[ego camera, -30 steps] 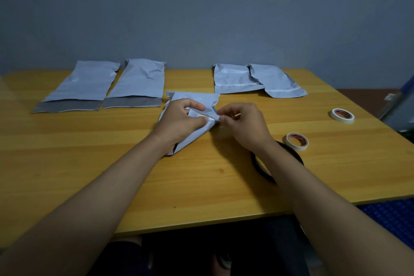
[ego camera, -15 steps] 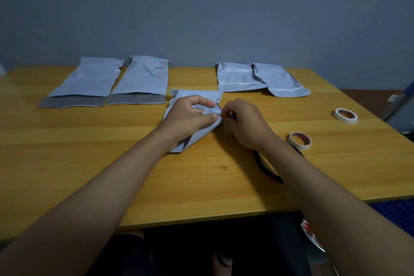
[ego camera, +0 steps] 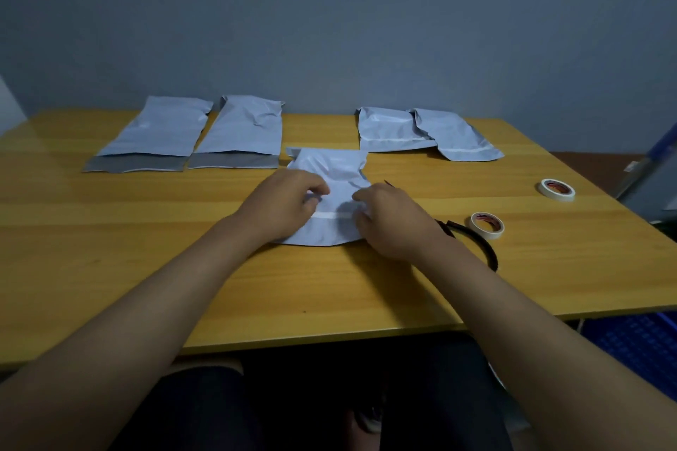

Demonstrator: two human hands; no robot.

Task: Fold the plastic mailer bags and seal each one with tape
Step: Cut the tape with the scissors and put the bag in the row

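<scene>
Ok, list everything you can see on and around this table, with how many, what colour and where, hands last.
unsealed mailer bags: two, grey, flaps open, far left.
sealed mailer bags: two, grey, overlapping, far right of centre.
centre mailer bag: one, grey, white strip across, under both hands.
tape rolls: two, white, right side.
black band: one, by right forearm.
table: one, yellow wood.
wall: grey-blue, behind.
left hand: on bag, fingers curled.
right hand: on bag, fingers curled.

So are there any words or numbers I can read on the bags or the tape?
None can be read.
Near tape roll: red marks inside the core, too blurred to read.
Far tape roll: the same, too blurred.
Bags, such as the middle bag: plain, no print shows.
</scene>
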